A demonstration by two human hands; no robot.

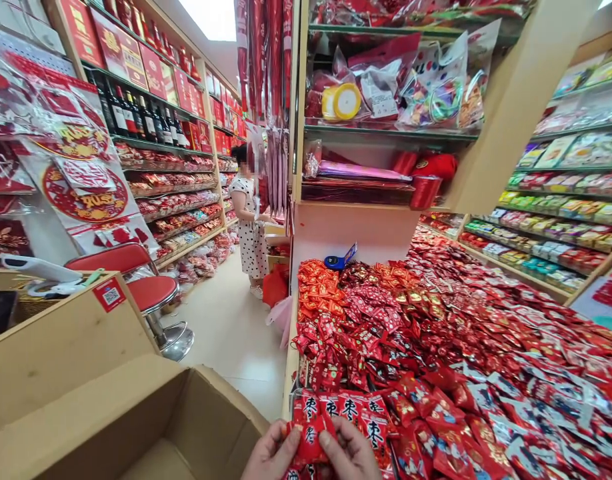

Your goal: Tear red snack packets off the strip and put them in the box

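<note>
The left hand [273, 455] and the right hand [355, 455] pinch one glossy red packet [311, 439], small and soft, between thumbs and fingers, above the near left corner of the display table [289, 377]. Similar smooth plastic packets [375, 432] lie there in rows. Beside the left edge stands an open cardboard box [213, 430], brown and angular.

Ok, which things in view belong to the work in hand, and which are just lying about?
In use:
left hand and right hand, pinching a red packet
matching packets just beyond it

Apparently just around:
red chair
dark bottles
blue object
cardboard box (role unclear)
</note>
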